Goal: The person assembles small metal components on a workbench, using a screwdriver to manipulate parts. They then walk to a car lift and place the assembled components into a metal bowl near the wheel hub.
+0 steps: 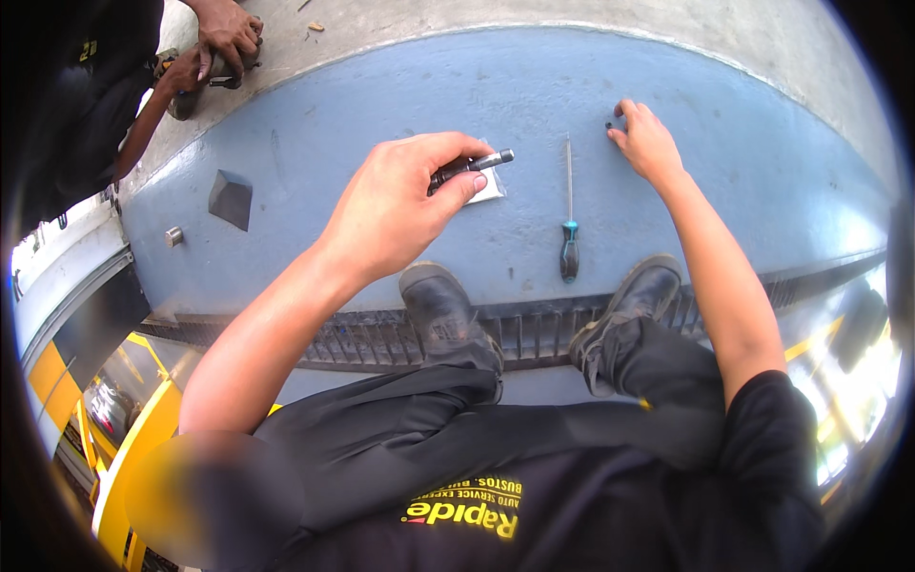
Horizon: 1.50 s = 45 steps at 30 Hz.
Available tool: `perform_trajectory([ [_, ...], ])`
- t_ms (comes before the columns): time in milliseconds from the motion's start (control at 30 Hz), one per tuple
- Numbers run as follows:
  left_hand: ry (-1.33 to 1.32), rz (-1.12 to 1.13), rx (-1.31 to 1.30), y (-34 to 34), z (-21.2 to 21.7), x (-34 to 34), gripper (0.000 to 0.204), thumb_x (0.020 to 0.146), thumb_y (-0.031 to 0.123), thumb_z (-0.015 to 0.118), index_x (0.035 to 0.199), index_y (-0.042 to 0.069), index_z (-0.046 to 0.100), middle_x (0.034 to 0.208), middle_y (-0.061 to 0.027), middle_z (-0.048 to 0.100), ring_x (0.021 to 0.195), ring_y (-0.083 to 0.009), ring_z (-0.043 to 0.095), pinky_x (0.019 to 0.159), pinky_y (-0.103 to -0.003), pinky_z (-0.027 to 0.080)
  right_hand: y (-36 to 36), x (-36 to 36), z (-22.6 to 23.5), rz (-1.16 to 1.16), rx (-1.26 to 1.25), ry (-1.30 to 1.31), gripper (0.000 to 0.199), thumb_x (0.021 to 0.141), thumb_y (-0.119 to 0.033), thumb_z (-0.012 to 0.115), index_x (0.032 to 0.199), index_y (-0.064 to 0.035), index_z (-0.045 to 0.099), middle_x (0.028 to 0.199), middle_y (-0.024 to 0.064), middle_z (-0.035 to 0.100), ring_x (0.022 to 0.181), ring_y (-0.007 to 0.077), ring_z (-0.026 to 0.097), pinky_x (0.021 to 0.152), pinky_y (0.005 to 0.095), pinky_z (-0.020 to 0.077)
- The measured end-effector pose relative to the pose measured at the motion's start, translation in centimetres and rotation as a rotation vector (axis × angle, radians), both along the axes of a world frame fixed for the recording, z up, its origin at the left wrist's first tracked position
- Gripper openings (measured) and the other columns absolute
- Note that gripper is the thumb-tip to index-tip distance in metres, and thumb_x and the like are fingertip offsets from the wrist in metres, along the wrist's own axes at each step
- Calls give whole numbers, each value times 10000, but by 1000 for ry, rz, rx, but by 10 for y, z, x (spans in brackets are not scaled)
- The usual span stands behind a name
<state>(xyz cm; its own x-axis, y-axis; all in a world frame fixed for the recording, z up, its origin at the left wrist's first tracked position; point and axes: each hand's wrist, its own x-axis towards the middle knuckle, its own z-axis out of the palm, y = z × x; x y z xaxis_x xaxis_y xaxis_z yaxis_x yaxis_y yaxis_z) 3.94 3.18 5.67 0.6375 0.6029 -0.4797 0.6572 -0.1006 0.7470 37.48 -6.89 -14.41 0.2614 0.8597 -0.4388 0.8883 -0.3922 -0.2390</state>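
A screwdriver (570,250) with a black and teal handle lies on the blue floor (400,95), its shaft pointing away from the person. Left of the screwdriver, the left hand (405,186) grips a dark rod (493,160) with a bare metal end; a small clear packet (490,188) shows behind it. Right of the screwdriver's tip, the right hand (650,143) has thumb and finger around a small black piece (609,125); whether they pinch it is unclear. Far left of the screwdriver are a dark angular block (231,200) and a short metal cylinder (173,236). Boots (440,303) flank the screwdriver's handle end. Beyond the block, farther from the screwdriver, a co-worker's hands (227,38) hold a part (227,69).
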Motion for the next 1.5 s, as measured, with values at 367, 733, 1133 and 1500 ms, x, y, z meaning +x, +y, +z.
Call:
perform_trajectory([
  [367, -13, 9, -69, -1, 7, 5, 291, 933, 115, 697, 1213, 36, 698, 988, -88, 747, 878, -149, 678, 820, -294, 532, -1, 3, -16, 70, 55, 10, 206, 922, -171, 645, 1098, -74, 598, 1100, 167, 640, 1081, 384, 618, 906, 501, 509],
  [733, -10, 7, -82, 0, 6, 6, 280, 903, 65, 716, 1183, 47, 708, 990, -65, 751, 876, -137, 673, 816, -287, 532, 7, -12, -11, 69, 89, 63, 170, 895, -117, 628, 1046, -41, 616, 1067, 179, 664, 1070, 393, 620, 901, 496, 509],
  [1133, -33, 155, -24, 18, 12, -2, 243, 865, 91, 756, 1106, 66, 736, 957, -24, 742, 871, -114, 636, 799, -273, 491, 58, -87, 150, -22, 262, 1165, 246, 916, -130, 748, 1125, -10, 697, 1073, 58, 728, 1022, 149, 679, 938, 308, 539],
  [1500, -159, 183, -56, 24, 40, 0, 237, 875, 117, 766, 1099, 47, 729, 958, -8, 722, 872, -90, 626, 816, -254, 496, 59, -97, 184, -83, 257, 1452, 281, 907, -106, 770, 1158, -6, 693, 1031, 68, 726, 946, 145, 692, 881, 306, 570],
])
